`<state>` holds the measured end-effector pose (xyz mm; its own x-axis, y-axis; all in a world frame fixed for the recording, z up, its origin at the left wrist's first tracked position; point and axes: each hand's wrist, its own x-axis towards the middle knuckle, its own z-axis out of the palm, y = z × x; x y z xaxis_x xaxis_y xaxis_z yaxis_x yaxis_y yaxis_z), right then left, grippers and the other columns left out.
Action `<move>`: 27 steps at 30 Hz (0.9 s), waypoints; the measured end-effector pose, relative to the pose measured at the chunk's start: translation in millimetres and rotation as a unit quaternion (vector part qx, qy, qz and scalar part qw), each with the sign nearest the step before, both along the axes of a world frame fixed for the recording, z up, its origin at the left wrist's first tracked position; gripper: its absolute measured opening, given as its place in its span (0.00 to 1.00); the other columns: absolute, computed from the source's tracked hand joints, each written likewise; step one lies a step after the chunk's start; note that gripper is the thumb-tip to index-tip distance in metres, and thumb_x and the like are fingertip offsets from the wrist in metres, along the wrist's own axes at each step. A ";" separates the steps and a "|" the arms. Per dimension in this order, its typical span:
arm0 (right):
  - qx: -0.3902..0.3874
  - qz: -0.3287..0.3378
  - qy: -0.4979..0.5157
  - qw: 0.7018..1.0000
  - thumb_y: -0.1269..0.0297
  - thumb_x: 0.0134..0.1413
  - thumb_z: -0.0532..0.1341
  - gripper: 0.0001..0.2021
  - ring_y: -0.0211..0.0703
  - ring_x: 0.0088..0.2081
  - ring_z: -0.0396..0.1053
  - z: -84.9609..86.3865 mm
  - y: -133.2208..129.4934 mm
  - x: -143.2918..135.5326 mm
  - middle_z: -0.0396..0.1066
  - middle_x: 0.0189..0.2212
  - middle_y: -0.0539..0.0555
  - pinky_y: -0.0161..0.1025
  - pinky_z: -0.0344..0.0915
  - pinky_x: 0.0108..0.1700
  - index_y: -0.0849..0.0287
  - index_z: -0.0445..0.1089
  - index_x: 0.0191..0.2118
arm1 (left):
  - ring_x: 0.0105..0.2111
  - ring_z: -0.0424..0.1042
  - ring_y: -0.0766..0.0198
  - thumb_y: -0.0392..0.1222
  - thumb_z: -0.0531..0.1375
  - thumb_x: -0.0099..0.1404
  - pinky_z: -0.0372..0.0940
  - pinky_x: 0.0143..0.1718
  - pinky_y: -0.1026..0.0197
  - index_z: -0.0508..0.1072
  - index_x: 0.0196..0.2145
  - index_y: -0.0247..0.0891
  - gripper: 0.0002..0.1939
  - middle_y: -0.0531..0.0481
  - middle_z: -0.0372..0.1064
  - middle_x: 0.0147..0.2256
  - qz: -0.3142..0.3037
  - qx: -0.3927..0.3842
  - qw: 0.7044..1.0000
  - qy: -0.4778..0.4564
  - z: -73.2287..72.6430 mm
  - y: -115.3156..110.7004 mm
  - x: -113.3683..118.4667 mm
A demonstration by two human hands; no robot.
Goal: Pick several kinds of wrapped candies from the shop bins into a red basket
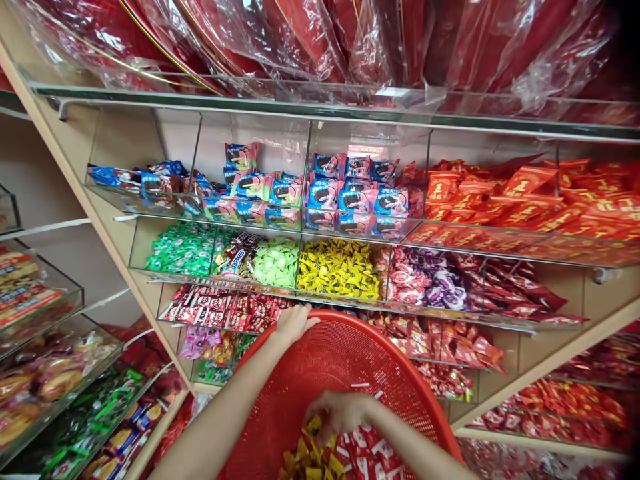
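Note:
A large red plastic basket [280,393] stands in front of the shelves. My left hand [295,323] grips its far rim, fingers over the edge. Inside the basket, my right hand [337,413] is curled around some yellow-wrapped candies [313,427], partly blurred. Below that hand lie more yellow candies, with red and white wrapped candies [373,447] to their right.
Glass-fronted shelves hold yellow candies [337,267], green candies [183,250], blue and pink cookie packs [357,193] and red packets [490,200]. Plastic-wrapped red items [325,40] lie on top. More stocked shelves stand at left and lower right.

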<state>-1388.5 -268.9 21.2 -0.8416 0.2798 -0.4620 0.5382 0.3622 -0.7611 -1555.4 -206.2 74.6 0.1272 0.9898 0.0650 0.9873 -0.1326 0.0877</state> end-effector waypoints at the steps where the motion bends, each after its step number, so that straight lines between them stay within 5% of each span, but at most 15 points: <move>1: -0.005 0.004 0.001 1.000 0.57 0.33 0.67 0.27 0.36 0.29 0.63 -1.8 -0.6 -0.2 0.70 0.32 0.49 0.32 0.61 0.32 0.53 0.69 0.45 | 0.39 0.70 0.54 0.60 0.42 0.62 0.61 0.37 0.58 0.64 0.43 0.39 0.26 0.42 0.70 0.36 0.001 -0.002 1.000 -0.001 0.3 -0.2 0.2; 11: -0.015 0.048 0.000 0.999 0.57 0.35 0.66 0.24 0.33 0.28 0.63 -13.3 -3.0 -1.4 0.70 0.31 0.48 0.28 0.60 0.29 0.55 0.70 0.44 | 0.39 0.70 0.54 0.58 0.42 0.62 0.62 0.37 0.58 0.65 0.42 0.38 0.24 0.42 0.70 0.36 -0.001 -0.002 1.000 0.007 0.1 -1.8 0.8; 17: -0.005 0.069 -0.015 0.997 0.57 0.36 0.66 0.23 0.42 0.41 0.67 -3.8 -6.9 -2.1 0.70 0.42 0.50 0.33 0.62 0.43 0.54 0.70 0.43 | 0.40 0.69 0.56 0.58 0.44 0.62 0.61 0.38 0.59 0.65 0.42 0.39 0.23 0.43 0.70 0.37 0.009 -0.011 1.000 -0.004 1.4 -3.0 1.1; 27: 0.056 0.100 0.024 0.993 0.61 0.35 0.67 0.30 0.53 0.54 0.58 2.4 -10.7 -9.0 0.60 0.54 0.56 0.43 0.53 0.55 0.54 0.65 0.50 | 0.40 0.69 0.55 0.58 0.44 0.62 0.61 0.38 0.58 0.65 0.44 0.40 0.23 0.43 0.70 0.38 0.003 -0.001 1.000 -0.005 -2.8 -1.1 0.1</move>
